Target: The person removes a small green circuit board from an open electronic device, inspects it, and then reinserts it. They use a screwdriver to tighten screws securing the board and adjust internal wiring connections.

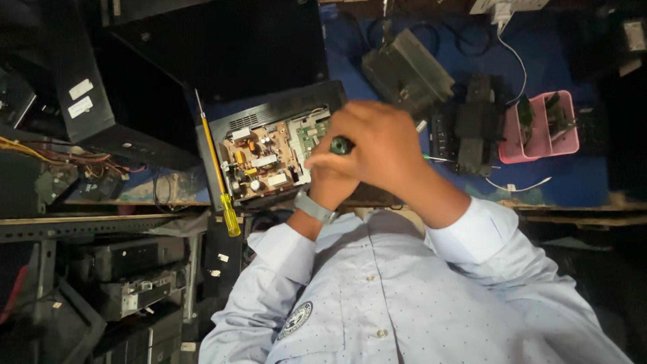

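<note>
My right hand [384, 145] is closed around the dark green handle of a screwdriver [342, 145], held upright over an opened black device [269, 114]. The device's tan circuit board [263, 162] with small components shows to the left of my hands. My left hand [329, 183], with a grey watch [314, 207] on its wrist, sits just under the right hand against the device's near edge. Its fingers are hidden. The screwdriver's shaft and tip are covered by my hands.
A long yellow-handled screwdriver [228, 209] lies along the device's left side. On the blue mat [579, 175] lie black parts [408, 71], another black assembly [475, 125], a pink tray [539, 152] and white cables. Dark equipment and wiring stand to the left.
</note>
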